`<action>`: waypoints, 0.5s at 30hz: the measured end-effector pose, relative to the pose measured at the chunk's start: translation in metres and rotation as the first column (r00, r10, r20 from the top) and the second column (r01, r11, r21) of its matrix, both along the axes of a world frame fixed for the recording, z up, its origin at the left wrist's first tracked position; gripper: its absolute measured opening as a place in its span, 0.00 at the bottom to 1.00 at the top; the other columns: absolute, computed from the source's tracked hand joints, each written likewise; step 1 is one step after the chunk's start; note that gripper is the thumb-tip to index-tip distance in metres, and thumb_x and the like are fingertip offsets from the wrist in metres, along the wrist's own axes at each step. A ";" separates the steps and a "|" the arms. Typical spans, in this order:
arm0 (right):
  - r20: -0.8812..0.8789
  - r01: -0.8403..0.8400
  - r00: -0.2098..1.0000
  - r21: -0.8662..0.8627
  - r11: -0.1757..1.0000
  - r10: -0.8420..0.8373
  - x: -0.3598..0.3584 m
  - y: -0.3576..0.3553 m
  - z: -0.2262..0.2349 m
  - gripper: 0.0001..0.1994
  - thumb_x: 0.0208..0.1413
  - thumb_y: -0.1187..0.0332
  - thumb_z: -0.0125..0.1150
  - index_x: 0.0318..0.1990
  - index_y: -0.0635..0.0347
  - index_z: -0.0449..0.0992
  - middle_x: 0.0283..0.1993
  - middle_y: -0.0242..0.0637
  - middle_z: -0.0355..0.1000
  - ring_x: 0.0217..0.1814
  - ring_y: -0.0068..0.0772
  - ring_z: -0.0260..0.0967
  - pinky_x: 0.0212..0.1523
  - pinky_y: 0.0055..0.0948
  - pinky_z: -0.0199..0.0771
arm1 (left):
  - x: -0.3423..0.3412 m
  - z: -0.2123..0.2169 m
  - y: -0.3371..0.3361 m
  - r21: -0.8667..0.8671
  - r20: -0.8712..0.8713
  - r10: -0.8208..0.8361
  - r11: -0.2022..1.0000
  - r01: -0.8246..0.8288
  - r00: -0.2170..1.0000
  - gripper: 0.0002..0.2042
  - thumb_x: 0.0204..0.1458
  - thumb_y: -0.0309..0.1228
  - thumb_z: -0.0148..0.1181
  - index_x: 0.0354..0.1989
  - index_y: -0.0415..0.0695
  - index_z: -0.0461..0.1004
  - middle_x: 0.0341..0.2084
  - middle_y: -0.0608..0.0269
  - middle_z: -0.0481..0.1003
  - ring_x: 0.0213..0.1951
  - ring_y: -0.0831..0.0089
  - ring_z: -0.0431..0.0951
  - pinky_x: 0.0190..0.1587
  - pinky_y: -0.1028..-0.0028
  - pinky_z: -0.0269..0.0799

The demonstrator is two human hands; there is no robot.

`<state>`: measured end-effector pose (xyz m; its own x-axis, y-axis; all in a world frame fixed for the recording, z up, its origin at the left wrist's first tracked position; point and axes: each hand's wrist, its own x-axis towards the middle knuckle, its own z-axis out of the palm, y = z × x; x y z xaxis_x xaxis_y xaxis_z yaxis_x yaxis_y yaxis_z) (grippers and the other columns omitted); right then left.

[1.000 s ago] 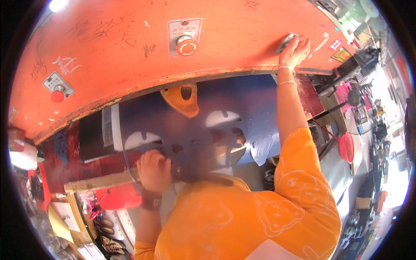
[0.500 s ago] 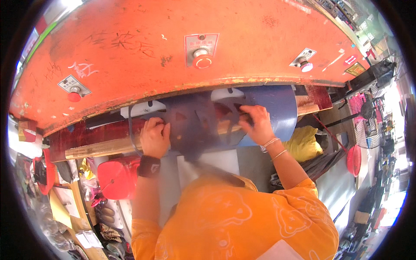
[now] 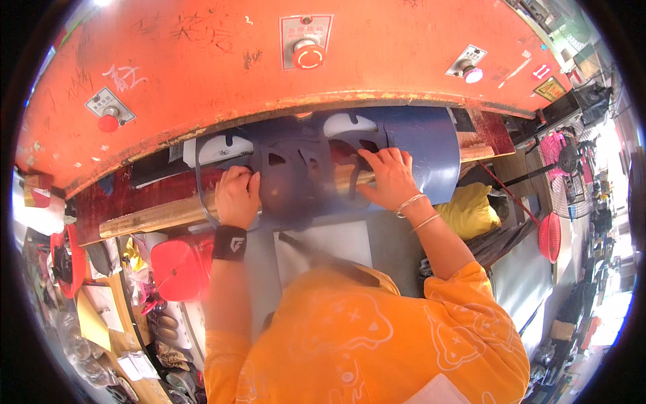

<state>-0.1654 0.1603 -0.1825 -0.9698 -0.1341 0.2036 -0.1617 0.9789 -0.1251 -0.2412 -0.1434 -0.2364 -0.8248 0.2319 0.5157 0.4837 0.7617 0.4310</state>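
Blue sheet (image 3: 437, 158) with cut-outs drapes over the bench's (image 3: 124, 202) near edge. Your left hand (image 3: 237, 197) curls narrow, your right hand (image 3: 390, 178) spreads slightly, both against it; whether the fingers grip cannot be told. Orange panel (image 3: 377, 54) beyond.

Labels (image 3: 303, 31) (three), scrawls (image 3: 124, 78), sign (image 3: 550, 89), on orange panel (image 3: 383, 54)

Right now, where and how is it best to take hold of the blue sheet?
Probably take the blue sheet by the near edge of its broad, uncut right part, coming from your body's side. That edge hangs past the wooden board, while the orange machine overhangs the far side.
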 end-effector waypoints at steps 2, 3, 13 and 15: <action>0.046 -0.002 0.999 0.028 1.000 0.001 0.008 -0.001 0.003 0.31 0.39 0.57 0.66 0.55 0.52 0.67 0.41 0.39 0.68 0.51 0.43 0.59 0.57 0.45 0.51 | 0.014 -0.007 -0.002 -0.012 0.024 0.002 1.000 -0.002 1.000 0.10 0.49 0.33 0.57 0.23 0.39 0.74 0.30 0.62 0.72 0.35 0.59 0.72 0.36 0.62 0.65; 0.125 -0.039 0.991 0.018 0.999 0.036 0.013 0.000 0.009 0.30 0.40 0.58 0.66 0.55 0.53 0.67 0.42 0.40 0.68 0.51 0.43 0.60 0.56 0.43 0.53 | 0.024 -0.009 -0.003 -0.003 0.013 0.004 1.000 -0.004 1.000 0.10 0.49 0.33 0.57 0.24 0.39 0.74 0.31 0.62 0.72 0.35 0.59 0.72 0.36 0.62 0.65; 0.115 -0.056 0.988 -0.373 0.926 0.106 -0.014 -0.038 0.035 0.41 0.38 0.48 0.67 0.61 0.51 0.60 0.61 0.53 0.58 0.63 0.58 0.53 0.60 0.48 0.55 | 0.097 0.068 -0.022 -0.104 0.635 0.026 0.993 0.053 0.772 0.09 0.48 0.35 0.59 0.29 0.42 0.76 0.34 0.58 0.75 0.41 0.56 0.74 0.46 0.58 0.66; 0.045 -0.030 0.998 -0.232 0.972 0.041 -0.012 -0.083 0.015 0.43 0.35 0.47 0.69 0.62 0.49 0.58 0.63 0.56 0.51 0.63 0.64 0.49 0.58 0.54 0.54 | 0.083 0.068 -0.016 0.090 0.258 -0.010 0.996 -0.014 0.966 0.13 0.48 0.35 0.59 0.40 0.43 0.74 0.43 0.54 0.71 0.48 0.54 0.70 0.52 0.57 0.62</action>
<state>-0.1771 0.0770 -0.1676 -0.9748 -0.1234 0.1858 -0.1838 0.9162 -0.3560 -0.1587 -0.1592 -0.1683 -0.9331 0.1923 0.3038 0.3453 0.7152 0.6077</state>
